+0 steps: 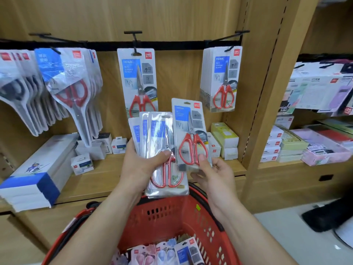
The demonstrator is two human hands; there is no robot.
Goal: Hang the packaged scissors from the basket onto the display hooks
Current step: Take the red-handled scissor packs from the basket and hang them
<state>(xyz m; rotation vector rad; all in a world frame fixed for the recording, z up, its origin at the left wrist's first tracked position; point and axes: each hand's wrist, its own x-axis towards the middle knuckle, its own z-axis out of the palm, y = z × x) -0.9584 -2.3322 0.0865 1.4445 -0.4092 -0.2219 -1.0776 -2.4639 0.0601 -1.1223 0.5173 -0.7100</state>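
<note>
Left side first: the left hand [145, 167] is wrapped round a fanned stack of scissor packs [158, 131], thumb across the front and fingers behind. Just to its right, the right hand [214, 175] pinches a single pack of red-handled scissors [191, 134] low down, thumb on the front, card upright and a touch higher than the stack. Under both hands sits the red basket [172, 213], with more packs lying in it.

Straight above the left hand, the centre hook [135, 43] carries one hanging pack [138, 83] that looks the same, so we judge that's the target. We want to lift the single pack straight, line its top slot up with the hook's tip, slide it on in front and keep the print facing out.

Glare washes out the stack, so we can't count it. The slot on the single pack is faint, the right fingers are hidden behind the card, and the basket is cut off at the bottom edge.
</note>
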